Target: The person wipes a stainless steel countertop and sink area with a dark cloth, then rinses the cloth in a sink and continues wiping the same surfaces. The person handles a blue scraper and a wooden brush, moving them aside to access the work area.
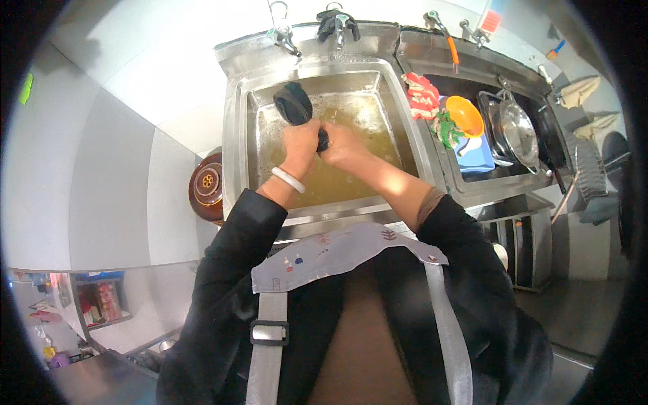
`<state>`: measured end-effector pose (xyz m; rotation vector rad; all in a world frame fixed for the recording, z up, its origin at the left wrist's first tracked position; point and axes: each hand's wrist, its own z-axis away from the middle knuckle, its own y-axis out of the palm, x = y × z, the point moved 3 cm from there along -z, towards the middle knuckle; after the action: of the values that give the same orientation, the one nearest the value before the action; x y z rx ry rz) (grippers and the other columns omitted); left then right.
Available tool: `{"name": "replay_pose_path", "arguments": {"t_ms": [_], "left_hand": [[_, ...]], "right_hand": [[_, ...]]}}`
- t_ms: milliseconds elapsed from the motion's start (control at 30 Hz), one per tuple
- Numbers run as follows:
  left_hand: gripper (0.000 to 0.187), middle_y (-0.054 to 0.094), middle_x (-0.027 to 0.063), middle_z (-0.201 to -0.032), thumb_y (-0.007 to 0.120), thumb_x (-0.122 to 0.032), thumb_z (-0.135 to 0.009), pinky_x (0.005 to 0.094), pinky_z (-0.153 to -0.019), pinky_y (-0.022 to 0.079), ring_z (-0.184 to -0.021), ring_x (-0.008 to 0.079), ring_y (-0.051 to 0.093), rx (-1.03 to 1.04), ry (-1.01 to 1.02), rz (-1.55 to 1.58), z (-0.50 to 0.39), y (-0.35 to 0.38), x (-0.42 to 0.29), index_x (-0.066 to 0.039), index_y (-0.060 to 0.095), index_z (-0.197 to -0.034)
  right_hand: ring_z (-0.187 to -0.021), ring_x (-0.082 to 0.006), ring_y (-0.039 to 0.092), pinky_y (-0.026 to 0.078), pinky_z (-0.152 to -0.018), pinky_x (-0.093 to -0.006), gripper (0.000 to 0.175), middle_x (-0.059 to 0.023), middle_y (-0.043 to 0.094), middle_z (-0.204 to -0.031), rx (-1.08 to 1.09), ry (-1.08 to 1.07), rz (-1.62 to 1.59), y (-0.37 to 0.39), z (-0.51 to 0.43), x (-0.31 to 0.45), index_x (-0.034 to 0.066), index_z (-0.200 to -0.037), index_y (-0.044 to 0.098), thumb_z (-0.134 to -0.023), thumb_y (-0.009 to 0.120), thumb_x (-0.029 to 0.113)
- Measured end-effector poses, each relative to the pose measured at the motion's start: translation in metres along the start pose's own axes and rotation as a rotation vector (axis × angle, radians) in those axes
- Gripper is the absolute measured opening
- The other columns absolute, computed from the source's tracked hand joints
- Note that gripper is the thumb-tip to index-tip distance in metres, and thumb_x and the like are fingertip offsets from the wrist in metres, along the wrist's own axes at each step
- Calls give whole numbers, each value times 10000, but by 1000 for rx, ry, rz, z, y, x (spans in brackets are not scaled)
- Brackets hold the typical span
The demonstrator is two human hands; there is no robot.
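Both hands grip a dark, bunched cloth (293, 104) above a steel sink basin (407, 136). My left hand (301, 142), below a white bracelet, is closed around it. Pressed close beside it, my right hand (345, 144) squeezes the cloth too. A bulky end sticks up past the left hand, and a short dark piece shows between the two fists. Murky yellowish water (334, 177) covers much of the basin's floor. The fingers largely hide the gripped middle of the cloth.
Taps (286, 40) line the wall behind the basin, one draped with a black glove (331, 25). The right-hand sink holds an orange bowl (464, 116), a blue tray (476, 157) and metal strainers (519, 131). A red-and-white cloth (421, 96) hangs over the divider. A brown lidded pot (206, 185) stands left.
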<state>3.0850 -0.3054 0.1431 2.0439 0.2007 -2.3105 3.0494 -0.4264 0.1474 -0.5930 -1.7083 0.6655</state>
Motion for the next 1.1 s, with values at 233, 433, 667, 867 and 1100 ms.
{"name": "replay_pose_path", "arguments": {"t_ms": [233, 433, 667, 867, 1100], "left_hand": [[85, 580, 25, -705, 662, -99, -763, 344, -545, 423, -612, 152, 551, 337, 91, -19, -7, -6, 1, -25, 624, -784], [123, 556, 4, -757, 659, -69, -757, 315, -560, 438, -629, 141, 536, 464, -75, 143, 0, -7, -8, -56, 594, -861], [95, 565, 15, -792, 663, -97, -774, 289, -589, 436, -666, 137, 536, 590, -117, 264, 4, -12, -10, -70, 596, -836], [96, 563, 10, -764, 619, -160, -841, 275, -614, 435, -658, 132, 537, 609, -80, 219, -3, -18, 3, -67, 606, -825], [128, 578, 12, -744, 694, -186, -838, 323, -608, 483, -691, 151, 590, 599, -303, 271, -10, -11, 23, -82, 638, -887]], "right_hand": [[-732, -316, 652, 494, -641, -433, 304, -173, 655, -790, 155, 208, -337, 2, 16, 12, 35, -908, 633, -690, 713, 231], [-450, -118, 421, 270, -397, -289, 170, -10, 465, -559, 423, 621, -840, 14, 28, 15, 88, -622, 515, -668, 674, 123], [-465, -77, 354, 242, -409, -243, 148, 17, 438, -597, 602, 710, -1243, 31, 35, 14, 107, -763, 506, -738, 652, 107], [-478, -79, 374, 250, -412, -239, 164, 22, 450, -612, 744, 638, -1600, 34, 33, 19, 133, -798, 516, -790, 673, 178], [-558, -94, 465, 355, -471, -258, 358, 11, 520, -722, 388, 557, -1373, 45, 35, 1, 127, -951, 590, -872, 691, 461]]}}
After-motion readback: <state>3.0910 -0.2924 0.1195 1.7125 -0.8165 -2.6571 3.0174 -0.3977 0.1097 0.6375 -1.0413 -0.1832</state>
